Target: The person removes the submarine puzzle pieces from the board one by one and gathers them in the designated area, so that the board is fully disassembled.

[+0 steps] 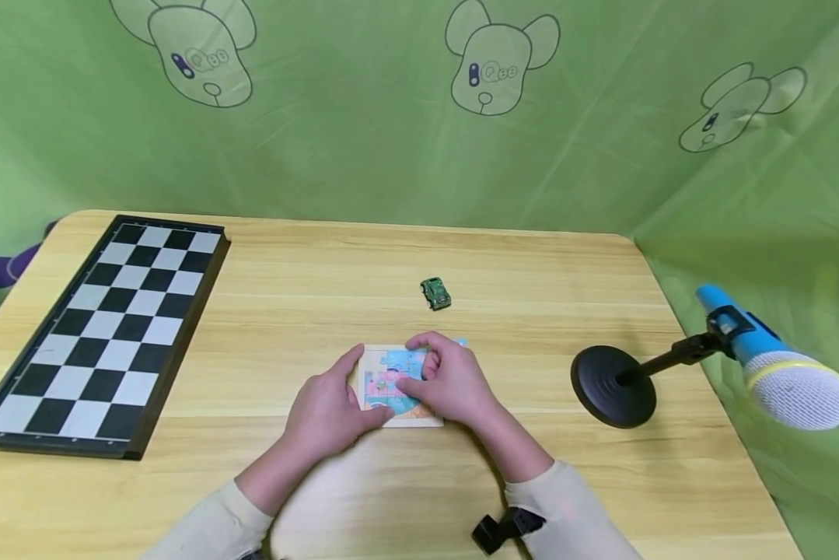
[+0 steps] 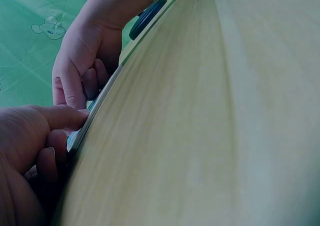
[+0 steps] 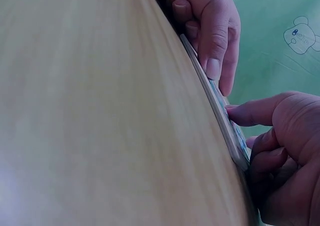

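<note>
A small picture jigsaw puzzle (image 1: pixel 400 359) in a pale wooden frame (image 1: pixel 419 423) lies on the table between both hands. My left hand (image 1: pixel 324 412) grips its left side, index finger along the upper left corner and thumb on the lower edge. From the right, my right hand (image 1: pixel 457 381) holds the puzzle. Its thumb (image 3: pixel 252 112) presses on the picture, the index finger reaches the top edge, and the other fingers curl at the side. The right hand covers the puzzle's right part. Behind the right knuckles peeks a bit of blue (image 1: pixel 461 341).
A green toy car (image 1: pixel 436 293) stands beyond the puzzle. At left lies a black-and-white chessboard (image 1: pixel 118 327). On the right, a blue microphone (image 1: pixel 776 350) leans over the table edge on a round black stand (image 1: pixel 611 386). Green cloth (image 1: pixel 363 155) hangs behind the table.
</note>
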Demonstrator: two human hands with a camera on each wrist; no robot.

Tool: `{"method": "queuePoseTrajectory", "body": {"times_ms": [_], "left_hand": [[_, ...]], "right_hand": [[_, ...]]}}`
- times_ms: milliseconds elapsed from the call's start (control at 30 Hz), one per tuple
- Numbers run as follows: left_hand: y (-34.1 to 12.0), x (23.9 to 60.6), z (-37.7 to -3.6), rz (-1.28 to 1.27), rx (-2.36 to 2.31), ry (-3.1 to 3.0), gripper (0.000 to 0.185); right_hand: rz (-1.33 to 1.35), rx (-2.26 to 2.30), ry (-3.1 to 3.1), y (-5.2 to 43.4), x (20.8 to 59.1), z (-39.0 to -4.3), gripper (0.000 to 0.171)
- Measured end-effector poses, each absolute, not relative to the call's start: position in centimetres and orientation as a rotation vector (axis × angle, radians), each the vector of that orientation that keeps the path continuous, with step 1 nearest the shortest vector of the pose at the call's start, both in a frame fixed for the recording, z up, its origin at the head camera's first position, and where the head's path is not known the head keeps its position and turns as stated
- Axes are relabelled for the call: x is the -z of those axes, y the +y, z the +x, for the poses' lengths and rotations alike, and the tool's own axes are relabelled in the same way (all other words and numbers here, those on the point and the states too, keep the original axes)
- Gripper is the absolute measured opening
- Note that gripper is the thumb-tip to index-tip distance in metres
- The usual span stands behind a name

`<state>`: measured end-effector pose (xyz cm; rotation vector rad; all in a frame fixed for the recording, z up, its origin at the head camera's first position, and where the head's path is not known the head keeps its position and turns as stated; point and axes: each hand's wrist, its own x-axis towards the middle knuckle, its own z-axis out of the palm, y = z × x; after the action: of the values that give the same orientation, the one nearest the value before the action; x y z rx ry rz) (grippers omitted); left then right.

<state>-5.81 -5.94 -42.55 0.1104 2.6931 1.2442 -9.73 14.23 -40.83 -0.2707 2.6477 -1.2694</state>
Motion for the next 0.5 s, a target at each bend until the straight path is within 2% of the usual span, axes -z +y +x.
{"method": "queuePoseTrajectory", "body": {"times_ms": [500], "left_hand": [[-5.89, 42.57, -5.82, 0.099, -1.239, 2.685, 0.100]], "right_hand": [[-0.272, 1.268, 2.600, 14.23, 40.67, -9.95, 0.040]]}}
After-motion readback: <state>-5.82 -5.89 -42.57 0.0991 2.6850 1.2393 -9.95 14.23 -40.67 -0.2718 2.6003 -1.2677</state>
